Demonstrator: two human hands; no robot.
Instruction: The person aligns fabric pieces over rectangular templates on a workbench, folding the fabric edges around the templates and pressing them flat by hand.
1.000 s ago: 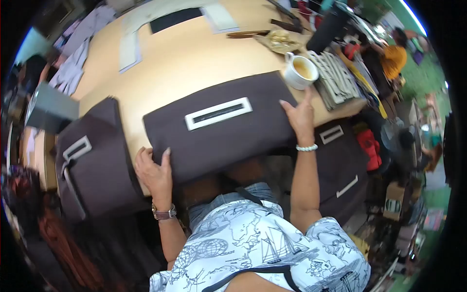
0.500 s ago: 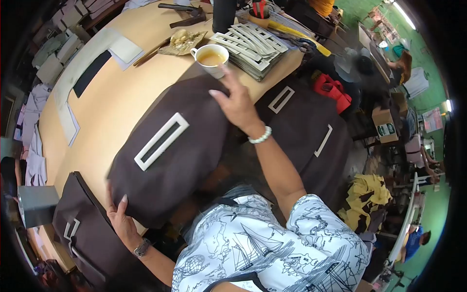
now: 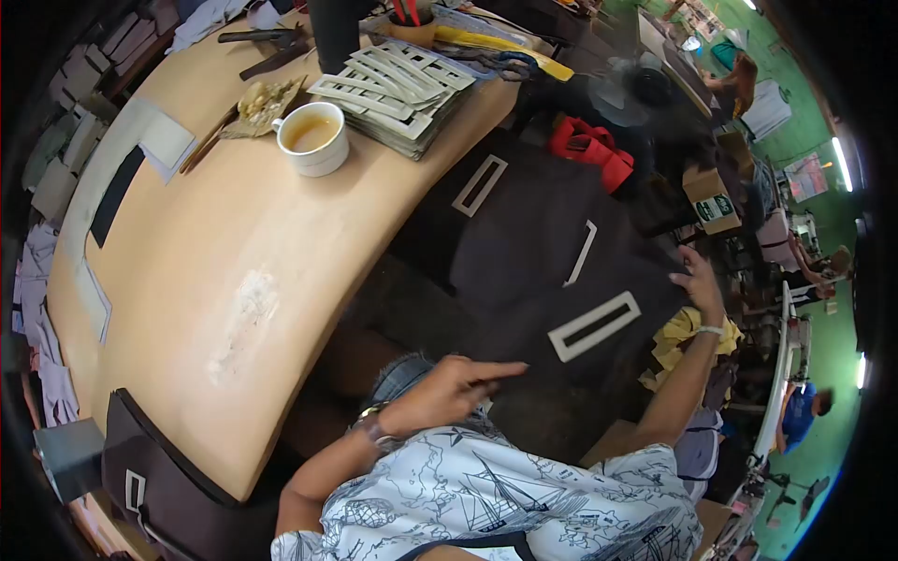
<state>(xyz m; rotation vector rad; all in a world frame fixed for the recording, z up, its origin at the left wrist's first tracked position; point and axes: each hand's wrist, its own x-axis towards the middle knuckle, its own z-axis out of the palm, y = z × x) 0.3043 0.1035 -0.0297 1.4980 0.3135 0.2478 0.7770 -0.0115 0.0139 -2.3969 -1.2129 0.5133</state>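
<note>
A dark brown fabric panel with a white rectangular frame on it is at my right, off the table, over other dark pieces. My right hand grips its far right edge, thumb and forefinger at the border. Close to the panel's left side, my left hand has its forefinger stretched out; whether it touches the cloth is unclear. Beneath and beyond lie dark brown panels with a white rectangular frame and a bent white strip.
The pale table holds a coffee cup, a stack of white frame pieces, a hammer and a paper pattern. More dark cloth hangs at the near left corner. Yellow scraps lie at right.
The panel has gone from the table to the right, onto the other dark pieces. Both hands have swung right with it, and the left has come off the panel's near left edge. The view has turned right.
</note>
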